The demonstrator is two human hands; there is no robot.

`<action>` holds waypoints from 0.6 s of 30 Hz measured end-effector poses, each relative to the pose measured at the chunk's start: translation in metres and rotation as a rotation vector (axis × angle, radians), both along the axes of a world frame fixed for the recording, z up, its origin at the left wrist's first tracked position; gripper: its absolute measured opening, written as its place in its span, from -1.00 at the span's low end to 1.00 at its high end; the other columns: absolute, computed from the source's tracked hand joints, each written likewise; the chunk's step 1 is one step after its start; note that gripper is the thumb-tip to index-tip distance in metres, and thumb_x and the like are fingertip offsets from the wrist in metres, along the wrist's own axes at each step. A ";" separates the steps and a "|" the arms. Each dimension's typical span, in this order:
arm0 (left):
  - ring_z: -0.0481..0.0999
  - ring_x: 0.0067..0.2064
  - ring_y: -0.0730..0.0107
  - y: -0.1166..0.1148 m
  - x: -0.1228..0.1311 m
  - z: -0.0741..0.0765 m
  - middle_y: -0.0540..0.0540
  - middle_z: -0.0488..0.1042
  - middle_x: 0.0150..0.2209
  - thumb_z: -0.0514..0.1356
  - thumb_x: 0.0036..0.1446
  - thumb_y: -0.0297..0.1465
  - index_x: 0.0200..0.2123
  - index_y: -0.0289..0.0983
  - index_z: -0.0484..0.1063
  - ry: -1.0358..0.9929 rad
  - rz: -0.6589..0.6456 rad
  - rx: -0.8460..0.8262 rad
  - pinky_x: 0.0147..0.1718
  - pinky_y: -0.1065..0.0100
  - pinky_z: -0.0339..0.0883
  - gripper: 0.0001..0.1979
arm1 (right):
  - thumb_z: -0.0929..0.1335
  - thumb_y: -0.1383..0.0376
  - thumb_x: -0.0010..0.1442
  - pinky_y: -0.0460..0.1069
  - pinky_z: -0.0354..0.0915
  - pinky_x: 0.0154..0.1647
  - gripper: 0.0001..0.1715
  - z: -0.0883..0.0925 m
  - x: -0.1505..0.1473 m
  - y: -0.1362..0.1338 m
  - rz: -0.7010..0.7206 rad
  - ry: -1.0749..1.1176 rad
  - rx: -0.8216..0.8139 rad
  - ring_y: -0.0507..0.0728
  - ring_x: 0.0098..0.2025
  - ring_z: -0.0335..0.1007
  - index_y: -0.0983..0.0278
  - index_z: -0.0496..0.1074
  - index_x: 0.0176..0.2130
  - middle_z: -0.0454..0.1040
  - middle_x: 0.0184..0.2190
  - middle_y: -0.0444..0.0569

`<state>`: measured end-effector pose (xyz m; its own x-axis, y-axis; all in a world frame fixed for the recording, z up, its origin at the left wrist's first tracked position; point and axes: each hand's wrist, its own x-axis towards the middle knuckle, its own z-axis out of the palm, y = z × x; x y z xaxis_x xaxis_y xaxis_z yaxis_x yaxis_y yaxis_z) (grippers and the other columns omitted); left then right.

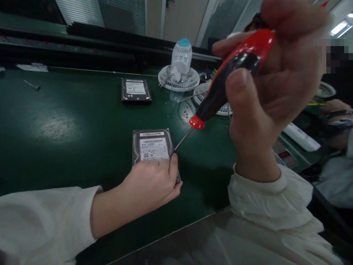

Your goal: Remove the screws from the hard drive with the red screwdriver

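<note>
A hard drive (pixel 154 145) lies label side up on the green table, near its front edge. My left hand (pixel 154 180) covers its lower part, fingers wrapped over the right side and holding it. In my right hand (pixel 275 70) is a red and black screwdriver (pixel 220 86), gripped by its handle and tilted down to the left. The thin shaft reaches the drive's right edge, with its tip right beside my left index finger. Whether a screw sits under the tip is too small to tell.
A second hard drive (pixel 135 90) lies farther back. White fan parts (pixel 178 79) and a clear cup (pixel 176 95) stand behind, near small scattered screws (pixel 187 108). A small metal tool (pixel 31 85) lies at far left. Another person's arm (pixel 338 114) is at right.
</note>
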<state>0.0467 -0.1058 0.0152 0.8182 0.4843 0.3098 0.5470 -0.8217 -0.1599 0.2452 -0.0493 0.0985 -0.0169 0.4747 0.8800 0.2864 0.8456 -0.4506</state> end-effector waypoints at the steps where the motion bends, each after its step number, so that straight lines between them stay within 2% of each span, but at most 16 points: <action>1: 0.56 -0.49 0.18 0.000 0.000 0.000 -0.25 0.60 -0.38 0.14 0.29 -0.18 0.09 -0.59 0.50 -0.001 0.000 0.003 -0.65 0.26 0.32 -0.44 | 0.46 0.27 0.12 -0.14 0.52 -0.02 -0.55 0.001 -0.002 -0.002 -0.040 -0.006 0.008 0.05 0.05 0.58 0.11 0.40 0.02 0.37 0.02 -0.32; 3: 0.57 -0.48 0.19 0.001 0.001 -0.001 -0.25 0.61 -0.37 0.14 0.29 -0.18 0.09 -0.58 0.50 0.002 -0.004 0.006 -0.64 0.27 0.32 -0.44 | 0.48 0.32 0.09 -0.13 0.53 -0.08 -0.58 0.002 -0.004 -0.004 -0.079 -0.037 0.062 0.07 0.05 0.58 0.22 0.38 -0.04 0.38 -0.09 -0.27; 6: 0.57 -0.47 0.20 0.001 0.002 -0.001 -0.26 0.62 -0.35 0.13 0.29 -0.17 0.11 -0.57 0.50 0.007 -0.003 0.000 -0.63 0.29 0.32 -0.43 | 0.41 0.32 0.14 -0.14 0.51 -0.03 -0.67 0.002 -0.002 -0.002 -0.061 -0.041 0.069 0.02 0.01 0.57 0.24 0.45 -0.05 0.43 -0.12 -0.24; 10: 0.56 -0.49 0.20 0.002 0.002 -0.001 -0.25 0.60 -0.38 0.14 0.29 -0.16 0.11 -0.58 0.49 0.004 -0.004 -0.004 -0.64 0.28 0.30 -0.42 | 0.34 0.19 0.16 -0.17 0.49 -0.06 -0.57 0.001 0.004 0.003 -0.041 -0.052 0.092 0.03 -0.02 0.53 0.25 0.52 0.00 0.46 -0.11 -0.14; 12: 0.56 -0.48 0.19 0.002 0.001 -0.002 -0.25 0.60 -0.38 0.13 0.30 -0.17 0.11 -0.58 0.49 -0.005 -0.005 -0.012 -0.65 0.27 0.31 -0.42 | 0.35 0.14 0.19 -0.19 0.48 -0.07 -0.56 0.001 0.004 0.002 -0.141 -0.077 0.078 0.01 -0.03 0.52 0.24 0.52 0.02 0.45 -0.11 -0.13; 15: 0.56 -0.47 0.18 0.001 0.001 -0.002 -0.26 0.60 -0.36 0.13 0.30 -0.17 0.12 -0.60 0.48 -0.009 -0.007 -0.024 -0.64 0.26 0.32 -0.41 | 0.42 0.11 0.17 -0.26 0.42 -0.05 -0.62 0.003 0.003 -0.002 -0.313 -0.135 0.097 -0.11 -0.12 0.51 0.15 0.53 -0.02 0.43 -0.16 -0.24; 18: 0.56 -0.47 0.19 0.001 0.000 -0.002 -0.26 0.60 -0.35 0.13 0.30 -0.16 0.12 -0.59 0.48 -0.005 -0.010 -0.009 -0.64 0.27 0.33 -0.41 | 0.41 0.19 0.19 -0.27 0.41 -0.05 -0.65 0.004 0.005 -0.002 -0.317 -0.162 0.091 -0.11 -0.13 0.50 0.14 0.56 -0.01 0.47 -0.17 -0.25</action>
